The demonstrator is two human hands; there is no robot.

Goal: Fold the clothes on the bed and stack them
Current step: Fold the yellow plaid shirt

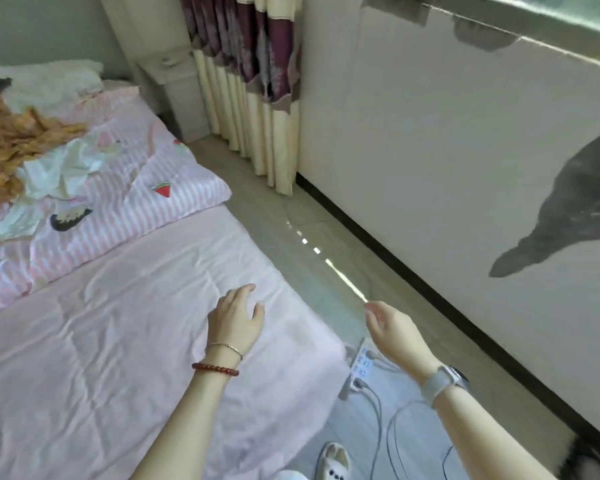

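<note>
Well, your unfolded clothes sit at ten o'clock on the bed: a crumpled orange patterned garment with a rumpled white garment touching its lower edge, both on the pink striped quilt with watermelon prints. Your left hand hovers loosely curled over the plain pink bedsheet, holding nothing. Your right hand, at three o'clock, hangs relaxed above the floor, over a white power strip. No readable writing shows.
</note>
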